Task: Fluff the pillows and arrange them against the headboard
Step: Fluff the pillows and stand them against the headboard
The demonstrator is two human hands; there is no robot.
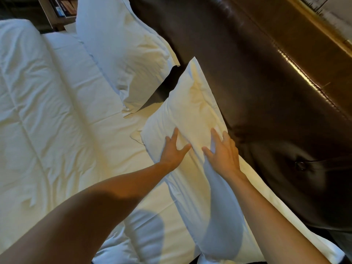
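Note:
A white pillow (192, 109) leans against the dark brown leather headboard (247, 77). My left hand (174, 149) lies flat on its lower front face with the fingers spread. My right hand (222, 151) rests on the same pillow near its headboard-side edge, fingers also apart. Neither hand grips the fabric. A second white pillow (122, 54) stands further along the headboard, at the upper left, with a dark gap between the two. Under my forearms lies more white pillow or bedding (215, 216), running along the headboard toward me.
A white duvet (47, 115) covers the bed to the left, creased and folded. A wooden bedside shelf with books (61, 8) stands at the top left. A button tuft (300, 164) marks the headboard at the right.

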